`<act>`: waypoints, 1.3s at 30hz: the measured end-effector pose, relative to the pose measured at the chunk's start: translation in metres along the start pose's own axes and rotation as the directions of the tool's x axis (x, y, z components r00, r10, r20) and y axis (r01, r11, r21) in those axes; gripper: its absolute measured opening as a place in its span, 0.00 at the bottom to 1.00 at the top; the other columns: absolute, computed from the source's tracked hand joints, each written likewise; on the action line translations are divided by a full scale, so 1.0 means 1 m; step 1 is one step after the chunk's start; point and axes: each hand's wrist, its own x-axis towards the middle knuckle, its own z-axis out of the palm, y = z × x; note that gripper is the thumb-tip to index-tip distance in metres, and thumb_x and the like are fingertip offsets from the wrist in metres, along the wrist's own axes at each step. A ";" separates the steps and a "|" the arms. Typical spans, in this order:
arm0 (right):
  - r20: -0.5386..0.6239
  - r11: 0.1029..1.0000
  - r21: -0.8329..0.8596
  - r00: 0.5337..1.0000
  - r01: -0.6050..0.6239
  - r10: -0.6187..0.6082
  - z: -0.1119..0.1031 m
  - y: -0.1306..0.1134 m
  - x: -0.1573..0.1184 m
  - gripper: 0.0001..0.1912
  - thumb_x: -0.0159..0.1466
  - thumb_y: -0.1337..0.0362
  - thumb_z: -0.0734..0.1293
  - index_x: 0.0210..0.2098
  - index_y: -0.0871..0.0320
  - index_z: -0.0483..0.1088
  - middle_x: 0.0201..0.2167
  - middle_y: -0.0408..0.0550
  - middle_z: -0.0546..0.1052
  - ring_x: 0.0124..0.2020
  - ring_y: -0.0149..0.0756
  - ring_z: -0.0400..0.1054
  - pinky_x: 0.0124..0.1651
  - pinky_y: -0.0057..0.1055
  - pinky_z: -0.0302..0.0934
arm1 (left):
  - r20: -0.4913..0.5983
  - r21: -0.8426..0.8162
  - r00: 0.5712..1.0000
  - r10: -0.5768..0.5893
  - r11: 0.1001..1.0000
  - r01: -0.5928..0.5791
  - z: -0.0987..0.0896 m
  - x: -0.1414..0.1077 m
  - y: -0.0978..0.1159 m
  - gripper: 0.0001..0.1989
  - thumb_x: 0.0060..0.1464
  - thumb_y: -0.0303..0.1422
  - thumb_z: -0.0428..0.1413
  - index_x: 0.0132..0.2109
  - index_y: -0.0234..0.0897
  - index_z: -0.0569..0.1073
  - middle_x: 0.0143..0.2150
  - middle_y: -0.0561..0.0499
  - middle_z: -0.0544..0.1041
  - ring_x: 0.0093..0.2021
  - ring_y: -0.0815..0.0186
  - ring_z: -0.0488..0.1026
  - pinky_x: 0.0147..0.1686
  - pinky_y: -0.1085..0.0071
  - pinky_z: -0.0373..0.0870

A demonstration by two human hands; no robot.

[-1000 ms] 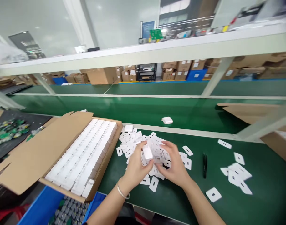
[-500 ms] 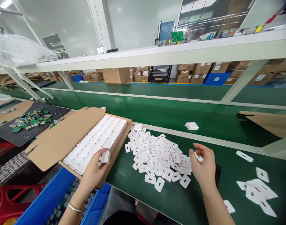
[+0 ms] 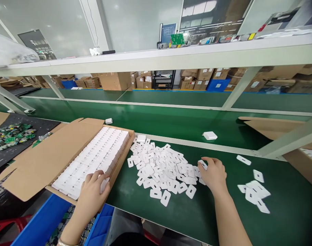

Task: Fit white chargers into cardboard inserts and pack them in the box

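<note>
My left hand (image 3: 93,191) is over the near right part of an open cardboard box (image 3: 124,152) filled with rows of white adapters (image 3: 94,153). Its fingers are wrapped round a white adapter (image 3: 104,184), partly hidden by them. My right hand (image 3: 213,174) is at the right edge of a pile of flat white plates (image 3: 163,165), each with a slot. Between its thumb and fingers is one white plate (image 3: 203,164). A few more plates (image 3: 255,191) lie farther right on the green surface.
A single white adapter (image 3: 209,135) lies on the green belt (image 3: 156,119) beyond the ledge. Circuit boards (image 3: 14,135) lie on a black mat at the left. Below the box is a blue bin (image 3: 38,222). A shelf (image 3: 145,61) crosses above the bench.
The view has shifted to the right. My left hand has brought the adapter down into the box's near right part. My right hand has closed in on the pile's right edge with a plate.
</note>
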 end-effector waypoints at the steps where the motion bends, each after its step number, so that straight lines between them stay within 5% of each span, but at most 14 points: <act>1: 0.029 1.000 -0.026 0.999 0.015 -0.015 0.002 0.002 0.000 0.24 0.70 0.56 0.57 0.58 0.57 0.72 0.60 0.63 0.69 0.60 0.62 0.65 0.56 0.56 0.63 | -0.006 0.048 1.000 -0.017 0.999 0.017 0.000 -0.001 0.002 0.19 0.64 0.41 0.48 0.48 0.42 0.81 0.52 0.40 0.76 0.50 0.46 0.71 0.46 0.48 0.73; 5: 0.099 0.995 -0.042 0.992 0.086 -0.081 0.010 0.009 0.001 0.24 0.71 0.63 0.53 0.59 0.61 0.72 0.61 0.62 0.72 0.59 0.58 0.68 0.54 0.49 0.66 | -0.101 0.150 0.995 0.005 0.989 0.011 -0.002 0.004 0.027 0.19 0.65 0.43 0.50 0.49 0.37 0.81 0.55 0.34 0.72 0.53 0.41 0.68 0.46 0.45 0.73; 10: 0.078 0.989 0.006 0.986 0.145 -0.145 0.013 0.008 0.003 0.22 0.68 0.67 0.56 0.56 0.64 0.74 0.59 0.61 0.73 0.57 0.53 0.70 0.55 0.42 0.65 | -0.229 -0.108 0.952 0.203 0.967 -0.232 0.004 0.024 0.088 0.13 0.66 0.35 0.52 0.53 0.39 0.75 0.58 0.37 0.69 0.58 0.46 0.68 0.55 0.46 0.71; 13: 0.070 0.980 0.052 0.978 0.192 -0.195 0.013 0.006 0.004 0.22 0.67 0.69 0.56 0.55 0.62 0.74 0.57 0.58 0.74 0.54 0.48 0.72 0.51 0.38 0.67 | -0.229 -0.272 0.935 0.272 0.904 -0.330 0.015 0.052 0.121 0.10 0.64 0.31 0.53 0.50 0.42 0.76 0.57 0.41 0.71 0.60 0.48 0.69 0.56 0.48 0.71; 17: 0.036 0.971 0.098 0.974 0.217 -0.222 0.015 0.007 0.007 0.21 0.66 0.70 0.56 0.53 0.59 0.74 0.55 0.54 0.75 0.51 0.44 0.73 0.48 0.36 0.68 | -0.298 -0.457 0.936 0.185 0.833 -0.310 0.038 0.110 0.146 0.09 0.62 0.28 0.52 0.44 0.41 0.76 0.51 0.42 0.75 0.54 0.51 0.73 0.55 0.50 0.71; 23: -0.029 0.992 0.081 0.995 0.096 -0.094 0.018 0.013 0.010 0.20 0.66 0.56 0.63 0.51 0.61 0.75 0.48 0.60 0.75 0.48 0.54 0.72 0.45 0.43 0.68 | -0.296 -0.574 0.940 0.170 0.755 -0.317 0.086 0.165 0.149 0.10 0.63 0.25 0.50 0.41 0.39 0.75 0.42 0.45 0.77 0.45 0.57 0.76 0.47 0.59 0.74; 27: 0.028 0.994 0.108 0.999 0.023 -0.026 0.021 0.014 0.011 0.18 0.66 0.52 0.61 0.45 0.57 0.74 0.43 0.53 0.74 0.36 0.44 0.73 0.32 0.36 0.64 | -0.266 -0.598 0.943 0.202 0.732 -0.326 0.108 0.167 0.135 0.09 0.66 0.28 0.50 0.38 0.40 0.74 0.41 0.46 0.77 0.43 0.59 0.77 0.45 0.62 0.74; 34: 0.049 0.991 0.132 0.998 0.020 -0.027 0.016 0.007 0.010 0.13 0.66 0.58 0.60 0.42 0.56 0.73 0.41 0.51 0.73 0.34 0.39 0.72 0.31 0.33 0.61 | -0.230 -0.649 0.964 0.131 0.718 -0.252 0.117 0.170 0.131 0.07 0.65 0.27 0.50 0.41 0.39 0.73 0.44 0.45 0.75 0.46 0.59 0.76 0.47 0.62 0.74; 39: 0.059 0.985 0.168 0.998 -0.022 0.012 0.014 0.003 0.008 0.18 0.64 0.49 0.62 0.42 0.55 0.72 0.42 0.51 0.72 0.35 0.41 0.71 0.32 0.34 0.62 | -0.223 -0.683 0.968 0.115 0.690 -0.240 0.110 0.164 0.138 0.11 0.68 0.29 0.46 0.41 0.40 0.73 0.44 0.45 0.76 0.47 0.59 0.75 0.49 0.61 0.73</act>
